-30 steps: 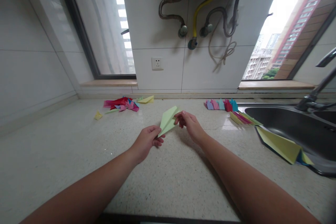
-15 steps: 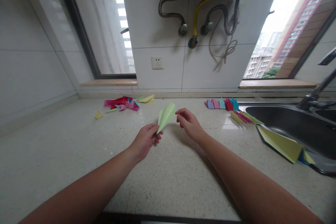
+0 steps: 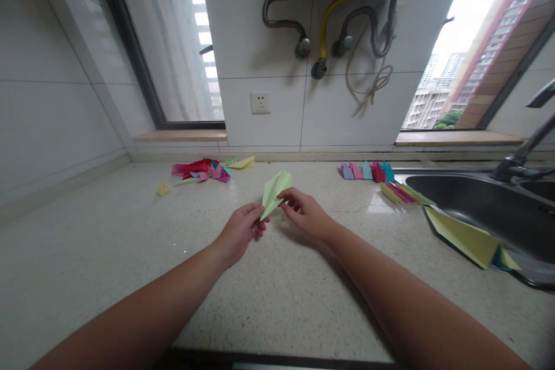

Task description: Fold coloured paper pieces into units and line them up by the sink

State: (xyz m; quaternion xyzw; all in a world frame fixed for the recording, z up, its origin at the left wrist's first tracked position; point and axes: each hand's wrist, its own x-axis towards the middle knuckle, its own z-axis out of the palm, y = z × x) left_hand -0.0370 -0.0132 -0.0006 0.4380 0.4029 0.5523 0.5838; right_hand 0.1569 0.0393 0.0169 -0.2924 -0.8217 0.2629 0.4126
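A pale green paper plane (image 3: 272,192) is held up over the counter with its narrow nose toward me. My left hand (image 3: 237,233) is closed, pinching the nose end between thumb and fingers. At the plane's right edge is my right hand (image 3: 306,211), with bent fingertips on the wing and the thumb below. How firmly these fingers grip is hard to see.
Folded colourful paper pieces (image 3: 203,171) lie at the back left, near a small yellow one (image 3: 163,189). At the back right stands a row of paper figures (image 3: 366,171). Paper planes (image 3: 407,193) and a large yellow one (image 3: 462,235) lie by the steel sink (image 3: 459,195).
My right hand has moved left and slightly down, from beside the paper plane onto its right wing. The left hand keeps its hold on the nose.
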